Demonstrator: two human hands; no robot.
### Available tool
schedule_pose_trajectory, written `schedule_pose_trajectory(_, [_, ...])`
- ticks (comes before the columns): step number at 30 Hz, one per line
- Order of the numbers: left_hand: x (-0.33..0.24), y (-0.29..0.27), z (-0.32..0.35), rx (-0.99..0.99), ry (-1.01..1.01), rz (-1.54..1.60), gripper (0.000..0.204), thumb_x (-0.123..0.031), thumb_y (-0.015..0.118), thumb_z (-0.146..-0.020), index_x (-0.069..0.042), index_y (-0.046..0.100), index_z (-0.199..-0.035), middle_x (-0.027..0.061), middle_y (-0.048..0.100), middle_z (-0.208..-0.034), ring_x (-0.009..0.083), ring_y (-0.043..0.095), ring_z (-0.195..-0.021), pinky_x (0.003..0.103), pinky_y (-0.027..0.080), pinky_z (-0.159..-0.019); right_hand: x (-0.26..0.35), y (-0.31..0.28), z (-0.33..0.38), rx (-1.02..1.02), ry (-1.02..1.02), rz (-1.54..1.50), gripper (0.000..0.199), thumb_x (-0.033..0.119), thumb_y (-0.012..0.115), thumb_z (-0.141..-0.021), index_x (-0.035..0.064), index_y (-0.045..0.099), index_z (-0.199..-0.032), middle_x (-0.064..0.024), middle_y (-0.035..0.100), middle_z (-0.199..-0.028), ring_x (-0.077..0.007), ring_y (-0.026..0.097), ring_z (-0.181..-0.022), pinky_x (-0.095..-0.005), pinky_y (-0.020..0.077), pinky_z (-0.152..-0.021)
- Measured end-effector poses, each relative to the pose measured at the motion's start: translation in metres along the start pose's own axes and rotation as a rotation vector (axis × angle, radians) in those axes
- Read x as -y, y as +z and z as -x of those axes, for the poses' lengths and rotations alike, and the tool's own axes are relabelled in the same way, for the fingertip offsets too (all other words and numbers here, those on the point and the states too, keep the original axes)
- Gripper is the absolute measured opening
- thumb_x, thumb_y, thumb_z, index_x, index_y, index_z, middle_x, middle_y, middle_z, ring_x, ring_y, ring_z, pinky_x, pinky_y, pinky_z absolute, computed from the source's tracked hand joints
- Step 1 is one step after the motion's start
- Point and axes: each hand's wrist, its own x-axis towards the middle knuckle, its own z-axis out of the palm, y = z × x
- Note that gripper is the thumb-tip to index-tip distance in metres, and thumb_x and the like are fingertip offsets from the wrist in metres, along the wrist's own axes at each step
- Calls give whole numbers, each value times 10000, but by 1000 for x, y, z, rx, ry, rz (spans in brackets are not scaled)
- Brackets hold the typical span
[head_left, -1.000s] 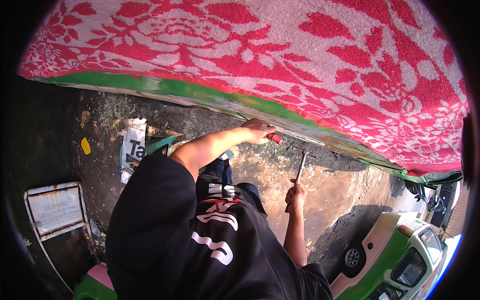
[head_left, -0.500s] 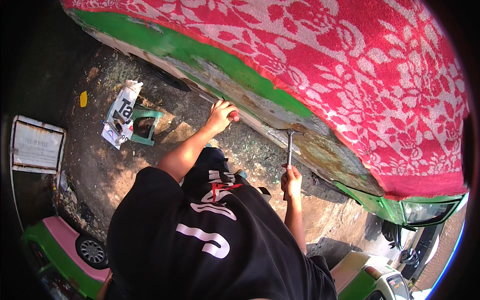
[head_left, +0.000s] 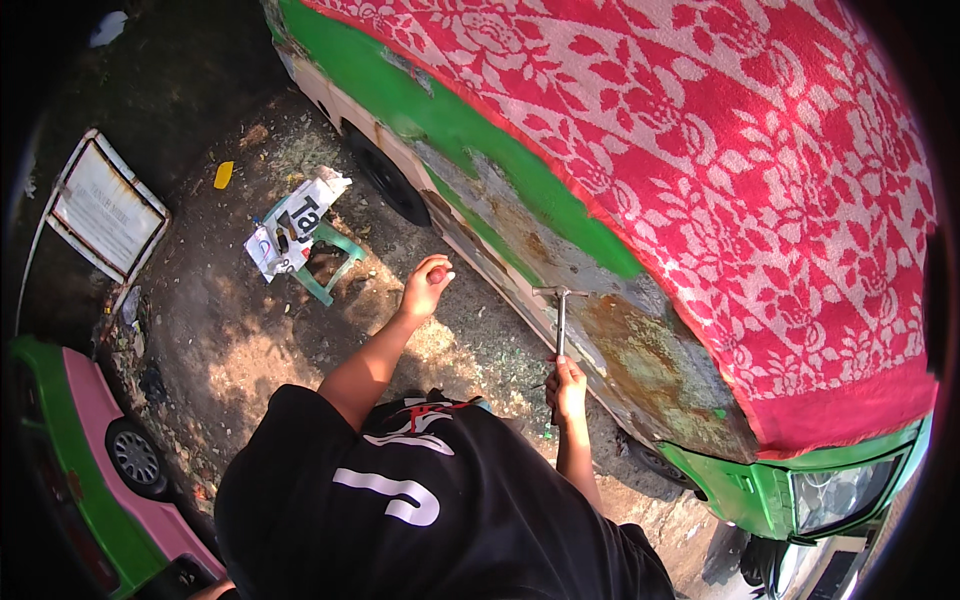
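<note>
Head view shows the right hand [head_left: 567, 385] clenched around a hammer [head_left: 560, 318] handle, its head touching the rusty car panel [head_left: 640, 350]. Farther out, the left hand [head_left: 425, 285] grips a small red object [head_left: 438, 274], off the panel. Beyond, a green stool [head_left: 330, 265] holds papers [head_left: 290, 222] under the red patterned cloth [head_left: 720, 150].

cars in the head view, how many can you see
2: the green car draped with a red floral cloth ahead of both hands, and a pink and green car at lower left. Others may be hidden.
</note>
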Motion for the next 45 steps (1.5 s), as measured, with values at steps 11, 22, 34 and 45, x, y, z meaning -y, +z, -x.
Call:
schedule_pose_trajectory(11, [-4, -51, 15, -40, -146, 253, 157, -20, 708, -831, -25, 620, -961, 88, 666, -1073, 162, 629, -961, 283, 488, -868, -6, 56, 19, -97, 46, 53, 261, 299, 474, -1011, 67, 593, -998, 80, 315, -532, -26, 258, -391, -218, 186, -336])
schedule_pose_trajectory(22, [10, -47, -2, -107, -249, 269, 171, -41, 711, -829, -12, 621, -971, 94, 674, -1070, 164, 626, -974, 296, 479, -893, 19, 54, -25, -19, 3, 117, 261, 311, 493, -1004, 69, 589, -998, 78, 325, -542, -31, 271, -405, -221, 187, -358])
schedule_pose_trajectory(34, [10, 35, -31, 118, -229, 372, 142, 33, 651, -864, -40, 606, -977, 110, 634, -1178, 158, 580, -1083, 279, 436, -962, 28, -10, -65, 16, 85, 275, 256, 280, 547, -982, 39, 629, -951, 64, 402, -558, -43, 337, -449, -232, 249, -417])
schedule_pose_trajectory(45, [21, 51, -95, 322, 73, 117, 197, 54, 681, -787, -32, 642, -960, 152, 670, -1102, 253, 670, -982, 324, 516, -842, 7, 10, -39, -214, 73, 224, 269, 283, 550, -979, 32, 644, -953, 66, 403, -575, -43, 346, -491, -234, 267, -452])
